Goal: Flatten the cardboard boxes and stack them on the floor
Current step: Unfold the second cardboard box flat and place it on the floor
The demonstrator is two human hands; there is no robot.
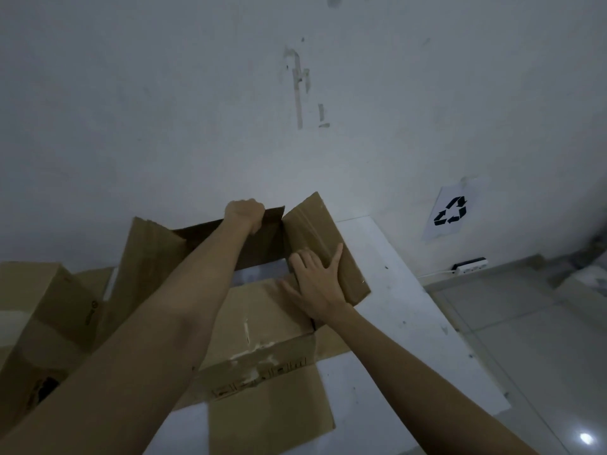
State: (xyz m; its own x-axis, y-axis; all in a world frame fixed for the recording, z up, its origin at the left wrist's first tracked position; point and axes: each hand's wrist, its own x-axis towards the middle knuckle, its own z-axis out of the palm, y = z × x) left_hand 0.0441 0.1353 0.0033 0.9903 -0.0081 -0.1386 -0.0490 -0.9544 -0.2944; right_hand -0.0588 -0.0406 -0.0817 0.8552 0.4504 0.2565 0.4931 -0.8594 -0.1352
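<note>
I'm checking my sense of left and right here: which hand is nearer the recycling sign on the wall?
Right. The right hand presses the box's right flap, on the side toward the recycling sign. The left hand grips the box's far wall, further left.

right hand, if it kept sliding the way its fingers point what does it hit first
The right hand lies flat on the box's right flap, fingers aimed up and away. Going on, it would probably run off the flap's far edge toward the wall; depth is unclear.
</note>
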